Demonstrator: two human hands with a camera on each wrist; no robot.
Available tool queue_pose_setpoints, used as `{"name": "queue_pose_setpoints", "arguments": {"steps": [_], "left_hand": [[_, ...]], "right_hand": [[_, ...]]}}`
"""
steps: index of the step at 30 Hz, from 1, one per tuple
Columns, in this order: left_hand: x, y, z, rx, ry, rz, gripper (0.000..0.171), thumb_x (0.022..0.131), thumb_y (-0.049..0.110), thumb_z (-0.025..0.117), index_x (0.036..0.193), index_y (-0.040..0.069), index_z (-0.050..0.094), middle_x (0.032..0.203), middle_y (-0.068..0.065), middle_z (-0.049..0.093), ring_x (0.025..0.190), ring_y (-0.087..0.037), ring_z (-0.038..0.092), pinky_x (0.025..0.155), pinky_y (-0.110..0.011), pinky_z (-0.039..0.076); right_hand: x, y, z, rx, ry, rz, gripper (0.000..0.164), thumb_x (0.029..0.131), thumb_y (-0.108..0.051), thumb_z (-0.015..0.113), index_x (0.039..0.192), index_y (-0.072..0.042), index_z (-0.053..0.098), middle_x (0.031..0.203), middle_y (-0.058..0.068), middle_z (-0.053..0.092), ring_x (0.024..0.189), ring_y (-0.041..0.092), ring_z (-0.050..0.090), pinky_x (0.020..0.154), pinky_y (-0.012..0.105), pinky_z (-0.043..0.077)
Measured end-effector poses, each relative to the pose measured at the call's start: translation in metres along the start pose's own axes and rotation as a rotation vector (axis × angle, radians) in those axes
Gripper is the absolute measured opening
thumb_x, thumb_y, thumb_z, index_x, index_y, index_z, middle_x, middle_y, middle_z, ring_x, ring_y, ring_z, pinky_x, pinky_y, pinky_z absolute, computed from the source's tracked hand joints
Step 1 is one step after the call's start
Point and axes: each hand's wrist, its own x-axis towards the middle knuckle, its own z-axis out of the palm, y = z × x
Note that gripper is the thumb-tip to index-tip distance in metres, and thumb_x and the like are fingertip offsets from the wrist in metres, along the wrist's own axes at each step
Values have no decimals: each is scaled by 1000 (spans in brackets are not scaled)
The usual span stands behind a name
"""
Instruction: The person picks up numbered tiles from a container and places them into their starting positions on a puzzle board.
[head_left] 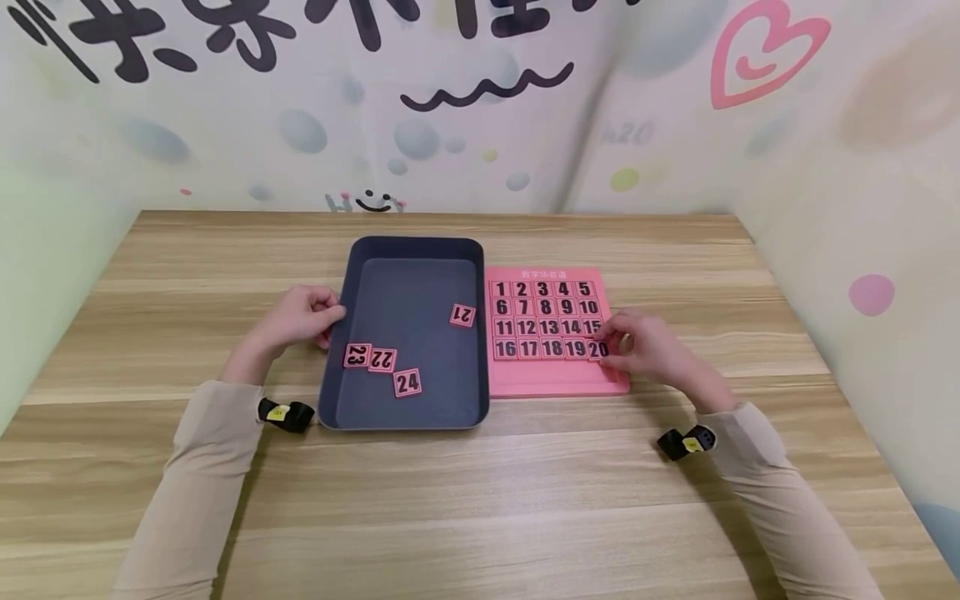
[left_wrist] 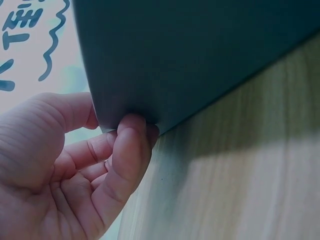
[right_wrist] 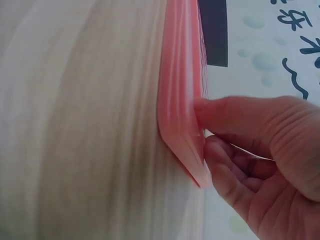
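Observation:
At the left wall of a dark grey tray is my left hand, thumb at the rim and fingers curled against the outer side. Inside the tray lie the number tiles 21, 22, 23 and 24. To the right, a pink number board carries rows of tiles running from 1 to 20. My right hand pinches the 20 tile at the right end of the fourth row. The right wrist view shows thumb and fingers at the board's edge, the tile itself hidden.
Tray and board stand side by side on a wood-grain table. Behind them rises a wall with painted lettering and dots. Each wrist wears a small black camera, one close to the tray's lower left corner.

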Motion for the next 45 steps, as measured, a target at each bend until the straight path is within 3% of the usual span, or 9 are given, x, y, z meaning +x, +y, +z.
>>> {"name": "queue_pose_setpoints", "arguments": {"steps": [10,18,22,26,35,45], "left_hand": [[4,-2,-1,9,4,16,17,92,5,51,80,-7,52,56,-1,56,48,-15,58,50,-28,53],[5,-4,-2,-13,-4,24,17,92,4,50,80,-8,52,57,-2,56,49,-15,58,51,-29,53],[5,-5,-2,-39,-16,25,17,92,4,50,80,-8,52,58,-3,57,49,-14,58,51,-29,53],[4,-7,-2,-67,-32,23,18,92,4,50,78,-7,51,59,-3,56,50,-14,58,51,-29,53],[1,-6,-3,-79,-51,2,18,93,4,49,78,-6,50,59,-3,55,50,-14,58,52,-29,54],[4,-9,-4,-76,-55,-12,19,94,5,49,77,-4,51,58,-2,56,50,-13,58,51,-28,53]], "right_hand": [[9,-9,-5,12,3,-10,24,69,4,77,90,3,64,82,9,61,73,19,58,66,33,53],[58,-54,-3,134,45,-129,29,74,-1,76,98,5,63,94,16,63,83,28,62,77,38,54],[82,-82,10,212,-4,-161,28,76,-1,75,101,6,62,99,18,64,90,31,63,81,40,52],[100,-100,25,214,-63,-166,29,79,-4,73,104,6,62,102,18,64,95,29,61,85,38,50],[127,-116,56,60,-115,-157,28,80,-7,73,103,4,64,99,15,63,93,23,62,83,29,50],[142,-127,70,-176,-178,-119,32,81,-9,71,109,2,61,102,14,61,88,21,57,77,30,49]]}}
